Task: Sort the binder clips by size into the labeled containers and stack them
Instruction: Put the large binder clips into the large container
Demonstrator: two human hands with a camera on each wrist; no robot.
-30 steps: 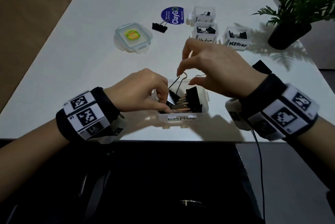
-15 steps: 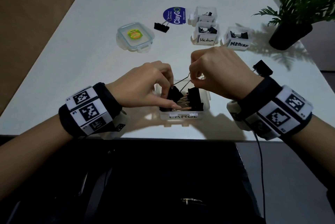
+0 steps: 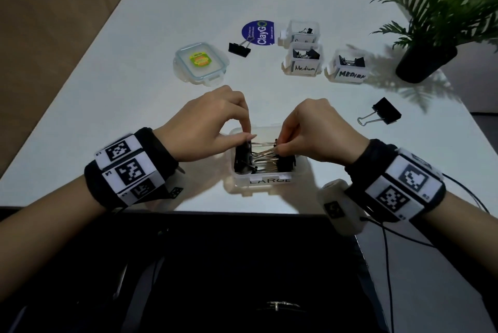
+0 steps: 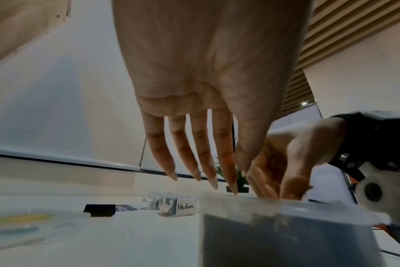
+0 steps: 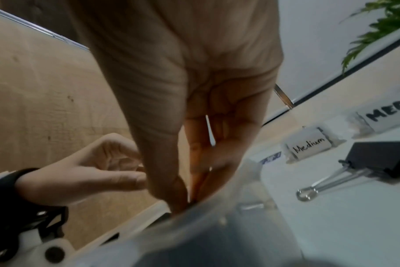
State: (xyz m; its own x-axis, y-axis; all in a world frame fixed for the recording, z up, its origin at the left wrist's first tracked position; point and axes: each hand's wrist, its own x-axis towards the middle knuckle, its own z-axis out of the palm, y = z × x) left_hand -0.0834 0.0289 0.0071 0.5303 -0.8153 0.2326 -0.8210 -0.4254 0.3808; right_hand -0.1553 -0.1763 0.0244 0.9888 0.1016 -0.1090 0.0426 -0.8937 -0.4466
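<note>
A clear tub labelled LARGE (image 3: 301, 171) sits at the table's near edge with black binder clips (image 3: 242, 158) inside, their wire handles crossing in the middle. My left hand (image 3: 249, 138) reaches down over the tub's left side, index fingertip resting on the left clip; in the left wrist view its fingers (image 4: 226, 162) point down almost straight above the tub rim (image 4: 286, 204). My right hand (image 3: 277, 147) pinches a wire handle at the right clip (image 3: 285, 164). In the right wrist view thumb and fingers (image 5: 178, 189) meet at the tub's rim (image 5: 228, 213).
One loose large clip (image 3: 385, 111) lies right of my right hand, another (image 3: 239, 49) by a blue sticker (image 3: 260, 33). Two Medium tubs (image 3: 304, 68) (image 3: 350, 75) and a further tub (image 3: 303, 33) stand behind. A lid (image 3: 200, 61) lies left; a potted plant (image 3: 428, 60) stands far right.
Both hands have dropped lower into the LARGE tub. The right hand brought the raised wire handle down flat, and the left hand's grip on the left clip loosened to a touch.
</note>
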